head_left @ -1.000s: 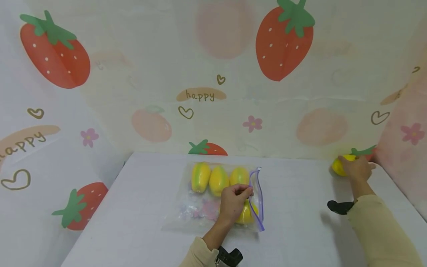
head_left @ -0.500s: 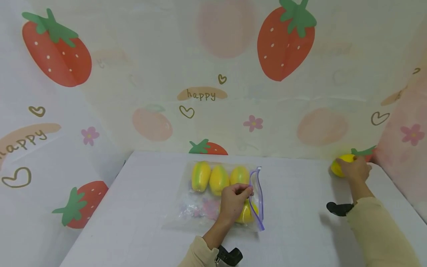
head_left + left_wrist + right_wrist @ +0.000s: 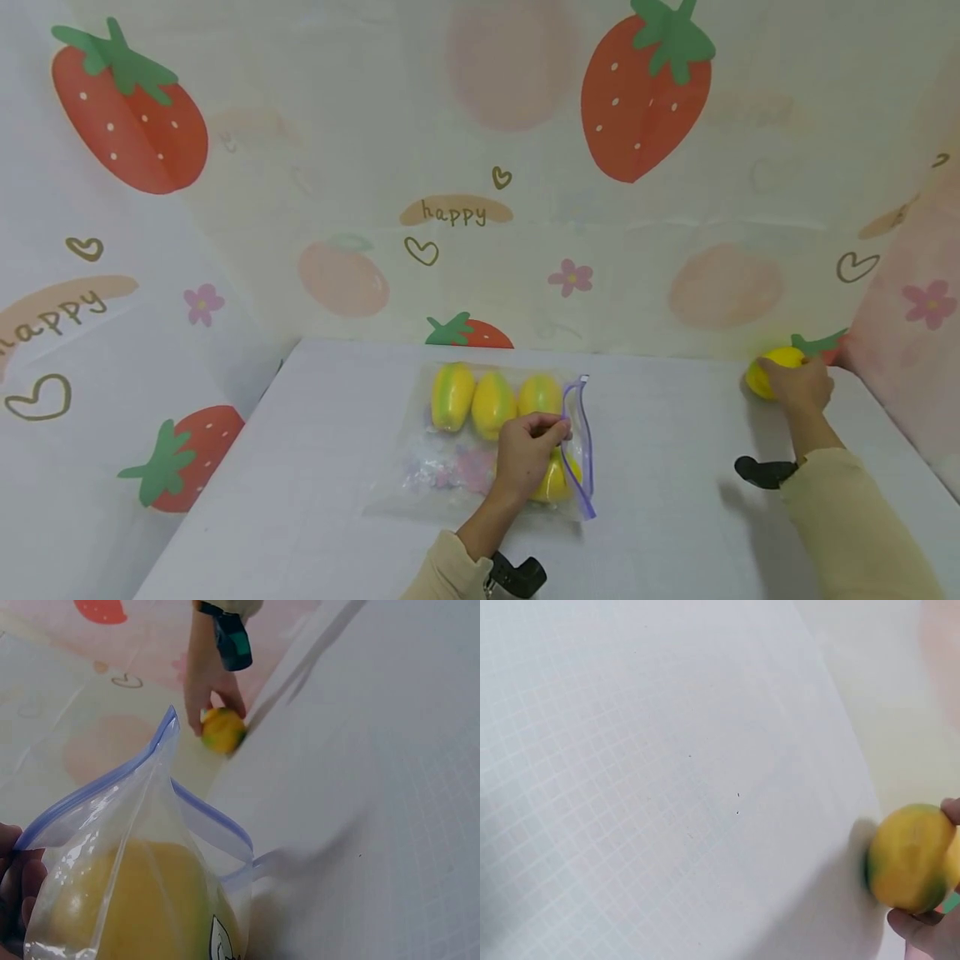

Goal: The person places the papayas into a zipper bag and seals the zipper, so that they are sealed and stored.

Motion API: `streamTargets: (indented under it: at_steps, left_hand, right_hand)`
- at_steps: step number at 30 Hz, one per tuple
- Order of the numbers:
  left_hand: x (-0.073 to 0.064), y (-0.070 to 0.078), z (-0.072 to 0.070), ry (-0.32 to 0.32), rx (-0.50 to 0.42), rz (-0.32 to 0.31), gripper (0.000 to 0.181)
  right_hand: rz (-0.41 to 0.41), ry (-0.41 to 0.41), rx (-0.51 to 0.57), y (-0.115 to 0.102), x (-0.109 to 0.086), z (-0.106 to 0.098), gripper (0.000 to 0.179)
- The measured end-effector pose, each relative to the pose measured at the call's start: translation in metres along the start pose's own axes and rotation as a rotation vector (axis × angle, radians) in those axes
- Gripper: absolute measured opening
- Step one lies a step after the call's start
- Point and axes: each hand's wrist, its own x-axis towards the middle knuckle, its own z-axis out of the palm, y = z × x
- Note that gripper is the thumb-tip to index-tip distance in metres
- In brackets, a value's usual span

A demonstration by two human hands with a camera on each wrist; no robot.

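Note:
A clear zip bag (image 3: 393,500) with a purple zip lies at the middle of the table, its mouth toward the right. Several yellow fruits with green streaks (image 3: 493,404) show through the plastic. My left hand (image 3: 521,458) pinches the bag's upper edge beside the zip; in the left wrist view the mouth (image 3: 214,817) gapes. Far to the right, at the table's back edge, my right hand (image 3: 804,385) grips a yellow fruit with green patches (image 3: 767,377). Thumb and fingertips hold that fruit (image 3: 907,859) by its side in the right wrist view.
A white cloth covers the table (image 3: 660,467). Behind it rises a pale wall sheet (image 3: 637,242) printed with strawberries, and a pink side panel (image 3: 911,367) stands at the right. Pink and purple print (image 3: 472,467) marks the bag's lower part.
My right hand has drawn its fingers in slightly around the yellow fruit at the back edge. The left hand and the bag stay where they were.

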Motion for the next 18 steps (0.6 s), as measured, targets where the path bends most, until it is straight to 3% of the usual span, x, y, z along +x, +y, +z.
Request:
streamTargets:
  at_steps: [8,18]
  left_hand:
    - [0.001,-0.006,0.000,-0.017,-0.026,0.028,0.020]
    - [0.001,-0.007,-0.002,-0.018,-0.009,0.044,0.020]
  right_hand:
    - [-0.066,-0.009,0.005,0.007,0.000,-0.005,0.081]
    - [-0.245,-0.147,-0.044,0.018,-0.010,-0.022,0.083]
